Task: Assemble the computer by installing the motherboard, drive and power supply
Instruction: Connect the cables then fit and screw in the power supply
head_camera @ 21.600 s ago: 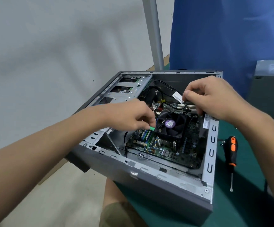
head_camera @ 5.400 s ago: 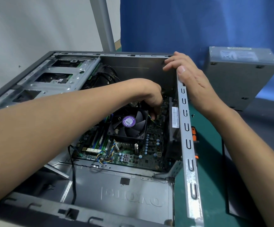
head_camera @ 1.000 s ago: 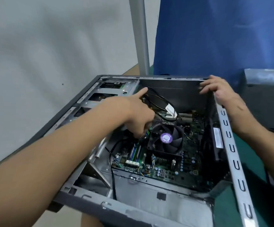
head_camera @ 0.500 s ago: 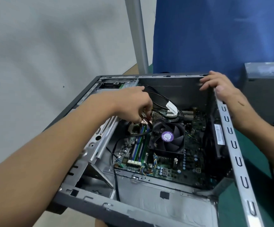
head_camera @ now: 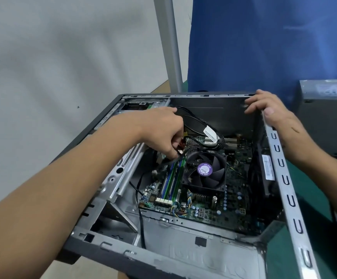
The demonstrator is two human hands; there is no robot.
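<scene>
An open grey computer case point(head_camera: 280, 178) lies on its side on a green mat. Inside sits the green motherboard point(head_camera: 204, 210) with a black cooler fan point(head_camera: 205, 171) bearing a purple label. My left hand point(head_camera: 163, 131) reaches into the case beside the fan, its fingers curled around a black cable point(head_camera: 173, 160) near a red connector at the board's upper left. My right hand point(head_camera: 272, 113) grips the case's far right corner rim. A bundle of black cables with a white tag point(head_camera: 211, 133) loops above the fan.
A grey metal box point(head_camera: 328, 117), perhaps the power supply, stands to the right behind the case. The drive cage point(head_camera: 123, 164) fills the case's left side. A grey pole point(head_camera: 169, 43) and blue cloth point(head_camera: 264, 41) rise behind. The case overhangs the table's left edge.
My left hand dropped from pointing at the upper cables into the case and closed its fingers on the black cable beside the fan. My right hand stayed on the case corner.
</scene>
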